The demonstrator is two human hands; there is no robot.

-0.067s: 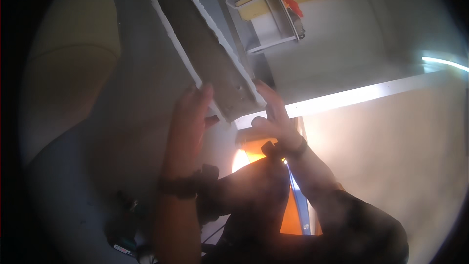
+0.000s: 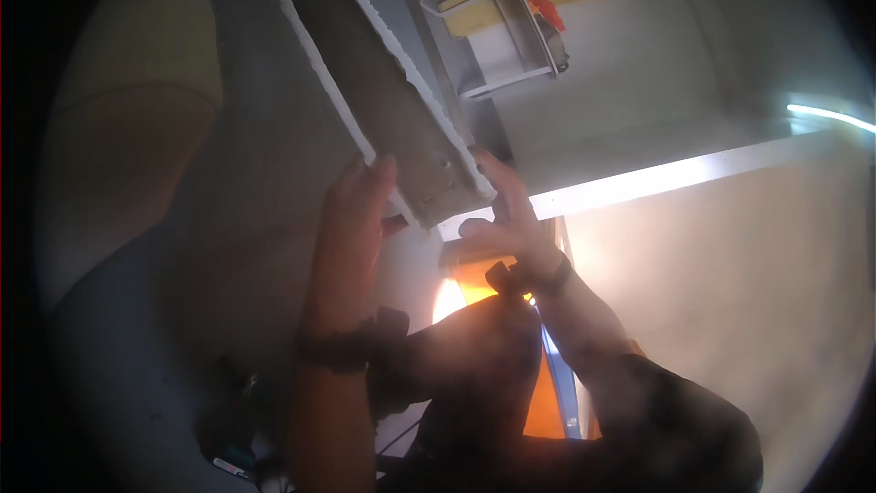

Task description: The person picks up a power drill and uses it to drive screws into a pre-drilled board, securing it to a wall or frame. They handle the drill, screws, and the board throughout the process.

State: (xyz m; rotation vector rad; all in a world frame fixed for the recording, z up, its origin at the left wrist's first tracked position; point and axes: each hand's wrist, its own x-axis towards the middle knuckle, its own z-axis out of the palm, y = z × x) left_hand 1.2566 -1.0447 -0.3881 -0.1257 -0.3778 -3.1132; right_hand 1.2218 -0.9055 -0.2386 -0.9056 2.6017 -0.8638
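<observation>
A long, narrow grey-brown panel (image 2: pixel 401 128) with ragged white edging along both sides slants from the top of the head view down to my hands. Its near end is between them. My left hand (image 2: pixel 351 219) grips the left edge, thumb over the top, remaining fingers hidden beneath. At the right corner, my right hand (image 2: pixel 511 210) has its fingers curled against the edge, with the thumb near the end of the panel. Both wrists wear dark bands. A small dark hole shows in the surface close to the near end.
A white metal frame (image 2: pixel 511 87) and a red item (image 2: pixel 545 11) stand beyond the panel, near yellowish strips. A bright white ledge (image 2: pixel 639 183) runs rightward from my right hand. An orange, lit object (image 2: pixel 484 276) is below. Dark tools lie at lower left (image 2: pixel 233 447).
My right thumb has shifted slightly left, and the near end of the panel has edged a little left with it. My left hand looks still.
</observation>
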